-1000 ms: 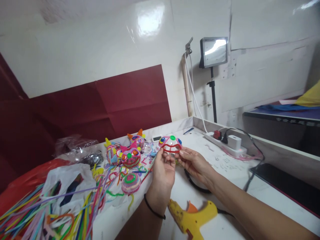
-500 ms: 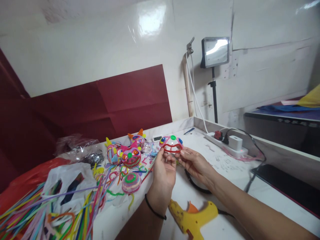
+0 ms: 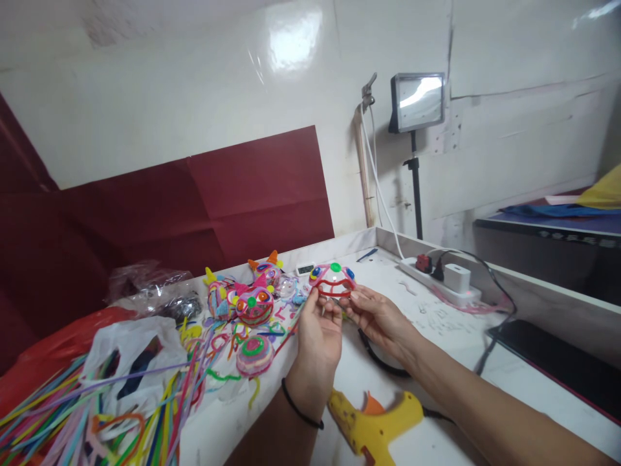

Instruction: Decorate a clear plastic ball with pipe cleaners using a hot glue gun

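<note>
Above the white table, a clear plastic dome decorated as a face (image 3: 332, 278) is held between my two hands. It has a green nose, blue eyes with pink trim, and a red pipe-cleaner mouth outline. My left hand (image 3: 320, 330) pinches its lower left edge, palm turned up. On the lower right edge, the thumb and fingers of my right hand (image 3: 376, 317) are closed. Just below my hands lies a yellow glue gun (image 3: 376, 424) with an orange trigger. To the left sit finished-looking face ornaments (image 3: 255, 304) and a round pink ornament with a green ring (image 3: 255, 355).
Many coloured pipe cleaners (image 3: 160, 427) and a white plastic bag (image 3: 101, 343) cover the left side. A power strip (image 3: 468, 296) with plugs and cables lies at the right, near a dark flat object (image 3: 557, 362). A lamp (image 3: 420, 100) stands behind. A small digital display (image 3: 305, 268) sits at the back.
</note>
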Demonstrator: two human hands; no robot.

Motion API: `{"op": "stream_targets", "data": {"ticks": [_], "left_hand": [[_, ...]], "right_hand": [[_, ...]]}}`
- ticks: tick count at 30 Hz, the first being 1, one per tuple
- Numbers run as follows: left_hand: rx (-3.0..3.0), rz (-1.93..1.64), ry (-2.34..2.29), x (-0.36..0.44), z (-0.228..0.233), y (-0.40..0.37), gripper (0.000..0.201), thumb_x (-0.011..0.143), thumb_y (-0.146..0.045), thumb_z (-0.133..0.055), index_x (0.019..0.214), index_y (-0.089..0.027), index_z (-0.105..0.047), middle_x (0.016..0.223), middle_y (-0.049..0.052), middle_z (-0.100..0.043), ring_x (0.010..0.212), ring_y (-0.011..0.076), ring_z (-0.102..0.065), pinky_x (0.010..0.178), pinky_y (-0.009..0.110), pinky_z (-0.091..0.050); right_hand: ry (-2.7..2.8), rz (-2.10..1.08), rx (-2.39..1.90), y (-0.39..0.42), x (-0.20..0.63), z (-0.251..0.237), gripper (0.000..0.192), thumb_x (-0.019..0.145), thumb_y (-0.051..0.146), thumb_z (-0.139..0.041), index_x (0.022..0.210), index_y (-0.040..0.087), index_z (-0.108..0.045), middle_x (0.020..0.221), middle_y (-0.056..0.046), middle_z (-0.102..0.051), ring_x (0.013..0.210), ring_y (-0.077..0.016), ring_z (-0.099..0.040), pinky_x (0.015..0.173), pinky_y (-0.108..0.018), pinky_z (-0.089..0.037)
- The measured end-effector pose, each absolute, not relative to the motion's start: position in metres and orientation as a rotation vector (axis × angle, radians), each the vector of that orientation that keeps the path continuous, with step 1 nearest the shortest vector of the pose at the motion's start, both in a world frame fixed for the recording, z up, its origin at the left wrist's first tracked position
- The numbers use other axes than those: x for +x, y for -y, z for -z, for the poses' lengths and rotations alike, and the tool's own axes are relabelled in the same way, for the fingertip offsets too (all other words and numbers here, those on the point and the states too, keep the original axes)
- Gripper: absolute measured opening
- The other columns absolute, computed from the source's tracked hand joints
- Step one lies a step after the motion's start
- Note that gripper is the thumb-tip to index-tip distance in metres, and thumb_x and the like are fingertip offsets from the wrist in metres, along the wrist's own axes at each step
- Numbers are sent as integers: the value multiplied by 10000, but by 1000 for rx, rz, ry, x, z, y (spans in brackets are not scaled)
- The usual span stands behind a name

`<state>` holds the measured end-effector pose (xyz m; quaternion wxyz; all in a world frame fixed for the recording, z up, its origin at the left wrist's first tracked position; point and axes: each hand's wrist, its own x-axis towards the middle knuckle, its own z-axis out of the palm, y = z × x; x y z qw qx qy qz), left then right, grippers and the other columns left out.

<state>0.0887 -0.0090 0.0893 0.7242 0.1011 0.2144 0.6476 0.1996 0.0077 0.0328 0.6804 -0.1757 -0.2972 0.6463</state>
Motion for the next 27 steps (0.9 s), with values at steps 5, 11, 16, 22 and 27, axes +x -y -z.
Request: {"op": "stream_targets", "data": {"ticks": [5,11,16,22,27], "left_hand": [[217,-1441,-474,89,-90,10,173,883,-74,-488,725,-119,-545,538,-38,-496,416,41,-472,430,143,-422],[225,-1439,-452,89,-88,11,184,888,-102,-479,717,-130,-541,547,-40,-483,420,46,-462,435,152,-425],[244,-1458,-427,87,-86,9,162,890,-145,-483,740,-132,-544,580,-36,-487,445,54,-475,438,158,-430],[285,-1469,-438,88,-88,11,74,865,-157,-567,793,-142,-574,576,-55,-481,420,45,-453,411,147,-408],[316,-1474,-493,90,-92,12,106,851,-117,-575,750,-146,-561,548,-54,-478,412,44,-451,404,140,-401]], "right_hand": [[661,-1450,-395,-7,199,-34,237,612,150,-832,801,154,-688,709,-7,-709,666,-117,-680,642,-193,-554],[661,-1451,-392,-6,199,-35,261,587,163,-852,790,151,-688,704,3,-706,642,-102,-668,619,-176,-552],[664,-1451,-396,-8,200,-34,275,592,165,-850,810,158,-681,708,3,-704,653,-107,-670,617,-179,-552],[663,-1441,-394,-6,199,-35,261,595,147,-844,803,152,-687,713,5,-705,664,-105,-672,619,-175,-548],[680,-1437,-377,-6,199,-35,246,613,120,-824,812,157,-684,704,9,-698,660,-109,-671,610,-180,-541]]}}
